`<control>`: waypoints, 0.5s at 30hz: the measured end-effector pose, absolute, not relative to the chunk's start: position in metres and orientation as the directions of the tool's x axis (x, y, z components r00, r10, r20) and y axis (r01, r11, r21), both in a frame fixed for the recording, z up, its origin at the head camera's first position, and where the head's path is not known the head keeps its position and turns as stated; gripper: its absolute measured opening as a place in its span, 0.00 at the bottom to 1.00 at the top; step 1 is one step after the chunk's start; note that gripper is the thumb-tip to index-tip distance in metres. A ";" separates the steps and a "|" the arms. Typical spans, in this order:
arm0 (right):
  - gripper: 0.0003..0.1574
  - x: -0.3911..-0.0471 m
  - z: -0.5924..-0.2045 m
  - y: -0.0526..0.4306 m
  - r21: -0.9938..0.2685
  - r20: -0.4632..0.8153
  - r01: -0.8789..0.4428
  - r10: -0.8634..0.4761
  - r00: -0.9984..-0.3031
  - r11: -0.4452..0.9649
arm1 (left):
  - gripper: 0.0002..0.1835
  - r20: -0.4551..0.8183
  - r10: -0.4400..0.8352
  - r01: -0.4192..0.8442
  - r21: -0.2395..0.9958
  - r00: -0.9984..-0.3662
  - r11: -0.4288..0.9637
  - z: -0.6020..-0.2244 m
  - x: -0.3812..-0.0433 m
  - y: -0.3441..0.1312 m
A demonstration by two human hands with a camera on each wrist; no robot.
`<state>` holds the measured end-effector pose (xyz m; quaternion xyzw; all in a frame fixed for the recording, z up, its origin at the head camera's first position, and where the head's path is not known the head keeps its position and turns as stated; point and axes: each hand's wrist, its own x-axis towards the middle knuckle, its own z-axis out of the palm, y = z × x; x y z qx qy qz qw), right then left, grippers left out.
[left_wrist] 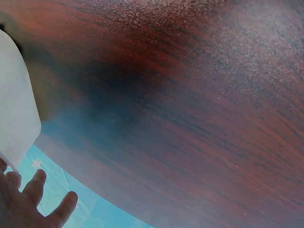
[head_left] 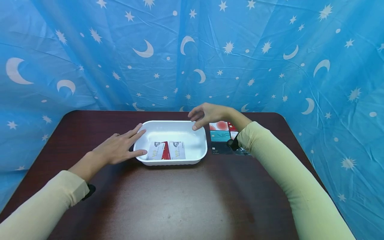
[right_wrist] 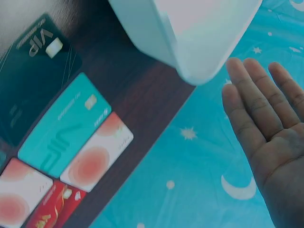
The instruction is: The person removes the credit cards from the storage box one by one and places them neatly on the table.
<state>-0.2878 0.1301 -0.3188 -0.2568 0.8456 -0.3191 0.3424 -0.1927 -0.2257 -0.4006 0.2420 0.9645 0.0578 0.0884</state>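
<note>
A white rectangular tray (head_left: 195,143) stands on the table, with two silver-grey VIP cards, one left (head_left: 154,152) and one right (head_left: 177,151), and a red card (head_left: 166,153) lying in it. At the tray's left side is my left hand (head_left: 118,148), fingers spread and extended over the rim; whether it touches the rim I cannot tell. My right hand (head_left: 210,114) hovers by the tray's far right corner, holding nothing. Its fingers look nearly straight in the right wrist view, where the palm (right_wrist: 280,152) shows.
Right of the tray, several cards lie close together: a black VIP card (head_left: 220,149), a teal VIP card (right_wrist: 66,126), a white card with red circles (right_wrist: 97,154) and a red card (right_wrist: 57,204). A blue moon-and-star curtain (head_left: 192,66) hangs behind the dark wooden table (head_left: 168,203).
</note>
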 end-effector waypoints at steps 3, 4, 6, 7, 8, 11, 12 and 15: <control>0.44 -0.289 -0.325 0.123 -0.719 -0.423 -0.210 -0.658 -0.623 0.662 | 0.50 -0.142 0.479 0.458 0.157 -0.867 0.875 -0.400 -0.193 -0.226; 0.44 -0.289 -0.327 0.121 -0.721 -0.427 -0.206 -0.658 -0.620 0.662 | 0.50 -0.140 0.481 0.460 0.158 -0.865 0.874 -0.400 -0.193 -0.226; 0.43 -0.290 -0.331 0.118 -0.727 -0.434 -0.195 -0.661 -0.613 0.658 | 0.50 -0.138 0.485 0.465 0.158 -0.863 0.871 -0.399 -0.193 -0.226; 0.43 -0.291 -0.333 0.116 -0.729 -0.439 -0.189 -0.660 -0.610 0.658 | 0.50 -0.137 0.485 0.465 0.159 -0.863 0.871 -0.399 -0.192 -0.227; 0.43 -0.291 -0.334 0.115 -0.732 -0.443 -0.182 -0.661 -0.606 0.657 | 0.50 -0.135 0.487 0.467 0.158 -0.863 0.870 -0.399 -0.192 -0.227; 0.43 -0.291 -0.339 0.110 -0.736 -0.457 -0.166 -0.662 -0.595 0.657 | 0.50 -0.139 0.483 0.462 0.160 -0.864 0.872 -0.399 -0.192 -0.227; 0.43 -0.291 -0.341 0.109 -0.735 -0.462 -0.162 -0.662 -0.591 0.658 | 0.50 -0.140 0.483 0.462 0.160 -0.864 0.872 -0.399 -0.192 -0.227; 0.42 -0.292 -0.345 0.103 -0.726 -0.475 -0.161 -0.657 -0.585 0.668 | 0.50 -0.143 0.481 0.460 0.159 -0.865 0.874 -0.399 -0.192 -0.227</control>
